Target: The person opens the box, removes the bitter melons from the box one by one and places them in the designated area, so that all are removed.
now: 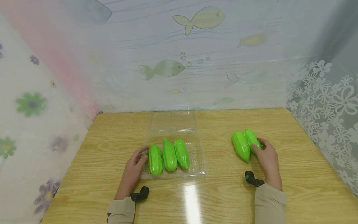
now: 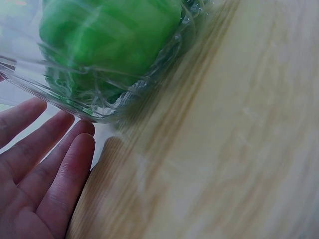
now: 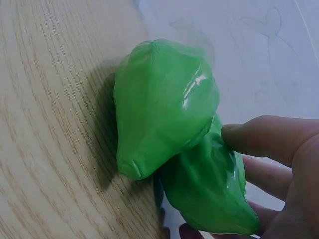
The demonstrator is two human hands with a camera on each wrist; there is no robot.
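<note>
A clear plastic clamshell box (image 1: 197,155) stands lid-up on the table, with three glossy green ridged fruits inside: a left one (image 1: 155,160), a middle one (image 1: 169,155) and a right one (image 1: 182,154). My left hand (image 1: 133,166) rests at the box's left side; in the left wrist view its extended fingers (image 2: 65,169) lie along the outer wall. To the right of the box, two more such fruits lie side by side. My right hand (image 1: 268,157) holds the right-hand fruit (image 3: 209,189) between thumb and fingers. The other fruit (image 3: 164,104) leans against it.
All this is on a wood-grain table (image 1: 221,193). The clear lid (image 1: 173,122) lies back toward the rear wall (image 1: 251,90), which has printed fish. Flower-patterned sheets hang at the left (image 1: 36,133) and right (image 1: 324,115). Black wrist cameras sit on both wrists.
</note>
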